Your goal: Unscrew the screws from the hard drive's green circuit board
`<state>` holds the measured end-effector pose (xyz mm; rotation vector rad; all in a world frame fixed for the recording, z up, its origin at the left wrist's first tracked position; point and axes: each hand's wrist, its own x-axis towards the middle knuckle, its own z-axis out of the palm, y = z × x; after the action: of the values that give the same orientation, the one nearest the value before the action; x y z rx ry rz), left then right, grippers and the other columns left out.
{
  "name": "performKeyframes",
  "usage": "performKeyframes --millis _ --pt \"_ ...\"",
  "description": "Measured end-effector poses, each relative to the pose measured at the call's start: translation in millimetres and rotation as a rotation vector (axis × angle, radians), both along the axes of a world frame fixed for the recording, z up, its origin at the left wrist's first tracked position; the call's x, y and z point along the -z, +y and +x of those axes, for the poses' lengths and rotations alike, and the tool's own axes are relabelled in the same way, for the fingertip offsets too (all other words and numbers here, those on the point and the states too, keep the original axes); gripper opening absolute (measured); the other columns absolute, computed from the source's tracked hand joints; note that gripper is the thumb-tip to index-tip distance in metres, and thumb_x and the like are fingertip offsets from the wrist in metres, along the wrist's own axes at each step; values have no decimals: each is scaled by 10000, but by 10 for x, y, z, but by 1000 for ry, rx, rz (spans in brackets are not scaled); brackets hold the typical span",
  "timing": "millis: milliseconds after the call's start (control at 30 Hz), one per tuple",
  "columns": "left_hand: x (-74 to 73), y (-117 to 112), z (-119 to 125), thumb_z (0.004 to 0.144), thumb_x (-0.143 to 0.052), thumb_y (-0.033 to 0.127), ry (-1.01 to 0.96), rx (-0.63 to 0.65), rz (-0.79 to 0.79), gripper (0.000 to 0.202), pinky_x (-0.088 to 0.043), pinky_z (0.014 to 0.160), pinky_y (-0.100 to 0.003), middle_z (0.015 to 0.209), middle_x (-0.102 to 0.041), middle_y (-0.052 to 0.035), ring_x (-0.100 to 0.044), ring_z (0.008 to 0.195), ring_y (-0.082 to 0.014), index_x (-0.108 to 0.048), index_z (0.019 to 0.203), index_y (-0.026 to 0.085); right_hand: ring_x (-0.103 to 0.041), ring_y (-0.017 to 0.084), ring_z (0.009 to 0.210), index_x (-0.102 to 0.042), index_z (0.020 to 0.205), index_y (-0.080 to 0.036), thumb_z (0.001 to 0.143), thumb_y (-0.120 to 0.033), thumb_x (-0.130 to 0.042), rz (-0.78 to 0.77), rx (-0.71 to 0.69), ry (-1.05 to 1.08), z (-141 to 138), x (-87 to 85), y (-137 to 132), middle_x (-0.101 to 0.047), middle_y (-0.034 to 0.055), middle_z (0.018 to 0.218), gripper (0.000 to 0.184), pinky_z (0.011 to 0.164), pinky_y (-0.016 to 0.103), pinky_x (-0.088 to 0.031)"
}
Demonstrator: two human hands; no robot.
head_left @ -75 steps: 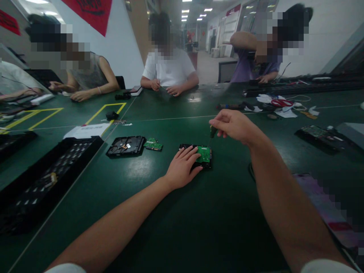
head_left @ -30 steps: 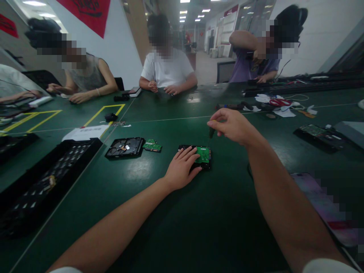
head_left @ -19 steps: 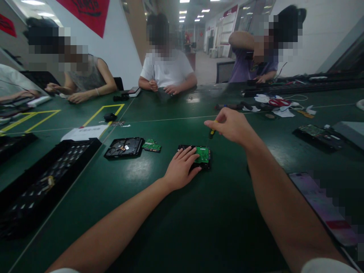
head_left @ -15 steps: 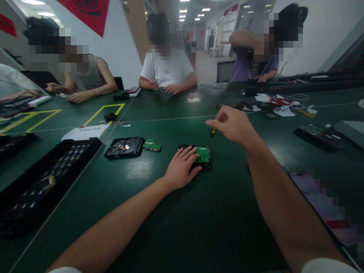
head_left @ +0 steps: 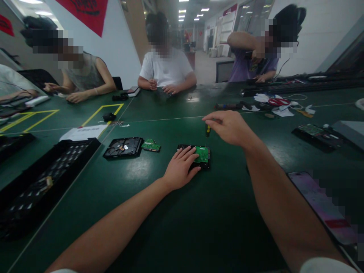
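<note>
A black hard drive [head_left: 205, 165] with a green circuit board [head_left: 203, 153] on top lies on the green table [head_left: 199, 220]. My left hand [head_left: 179, 170] lies flat on the drive's left part, fingers spread over it. Above the drive's far right corner, my right hand [head_left: 229, 127] pinches a small screwdriver [head_left: 207, 131] with a dark and yellow handle. The screwdriver stands almost upright with its tip down at the board.
Left of the drive lie another opened black drive [head_left: 123, 146] and a loose green board [head_left: 150, 145]. A long black tray [head_left: 42, 178] runs along the left. A phone [head_left: 321, 204] lies at the right. Three people sit at the far side, with tools and papers [head_left: 275, 104] near them.
My right hand has shifted slightly left and turned the screwdriver from tilted to nearly upright over the board. My left hand stays on the drive.
</note>
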<state>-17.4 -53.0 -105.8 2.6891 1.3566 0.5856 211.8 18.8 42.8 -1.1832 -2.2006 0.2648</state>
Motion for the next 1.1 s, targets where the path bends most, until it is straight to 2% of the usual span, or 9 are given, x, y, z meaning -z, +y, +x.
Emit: performKeyframes --millis 200,400,467,633,900,1100 --pt "-8 -7 7 1060 -535 525 -6 -5 -6 512 -278 1315 -559 1660 -479 -85 -335 1606 -290 -555 1485 240 -690 242 837 -790 935 -223 925 -333 -705 -21 108 -8 5 -22 -16 -800 67 940 139 800 369 -497" --pt "-33 -13 12 1065 -525 524 -14 -2 -13 503 -270 1319 -552 1658 -482 -89 -337 1605 -285 -562 1475 235 -686 266 801 -750 910 -196 852 -422 -804 -1 275 -12 30 28 22 -774 92 861 239 762 384 -495" --pt "-27 -9 9 1063 -529 526 -14 -4 -9 506 -268 1320 -552 1660 -479 -89 -336 1606 -289 -563 1474 235 -697 274 829 -752 926 -195 856 -400 -803 13 259 -3 29 26 10 -782 98 893 223 778 387 -495" --pt "-9 -6 2 1061 -535 524 -12 -1 -3 504 -277 1315 -557 1660 -480 -81 -341 1603 -291 -559 1475 236 -706 257 875 -785 994 -205 899 -293 -735 2 120 -11 3 3 -18 -798 83 974 138 799 366 -492" --pt "-5 -10 4 1064 -531 523 -12 0 5 502 -273 1318 -555 1660 -479 -85 -335 1606 -288 -563 1472 233 -709 253 887 -827 980 -247 942 -299 -668 9 93 -11 3 -26 -14 -808 58 1003 172 847 375 -500" --pt "-17 -7 9 1062 -533 519 -16 -3 -8 493 -283 1315 -555 1657 -484 -81 -337 1606 -286 -564 1470 244 -733 230 769 -805 1115 -232 943 -251 -625 -113 30 55 -8 -43 -70 -806 54 921 250 785 366 -524"
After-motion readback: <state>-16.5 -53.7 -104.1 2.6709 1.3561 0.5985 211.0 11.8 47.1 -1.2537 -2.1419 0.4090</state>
